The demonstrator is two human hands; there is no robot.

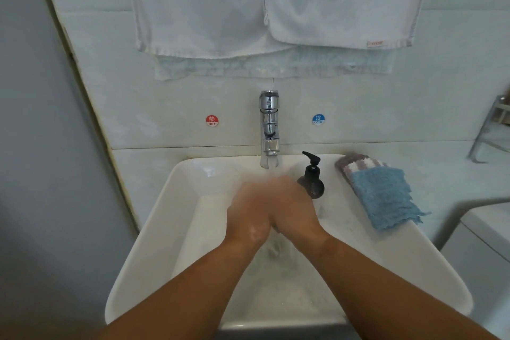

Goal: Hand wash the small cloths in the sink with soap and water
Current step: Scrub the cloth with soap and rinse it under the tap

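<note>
under tap (pixel 269 130), left hand (pixel 248 215) and right hand (pixel 296 210) pressed together, soapy, blurred; can't tell grip. risk: water splashes out of sink (pixel 154 229); arm knocks blue cloth (pixel 383 196) off right edge.

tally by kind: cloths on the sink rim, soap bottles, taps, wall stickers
cloths: 2, blue cloth lying on striped cloth
soap bottle: 1
tap: 1
stickers: 2, hot sticker and cold sticker
total: 6

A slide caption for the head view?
Left hand and right hand meet under the tap; cloths lie on sink rim.
</note>
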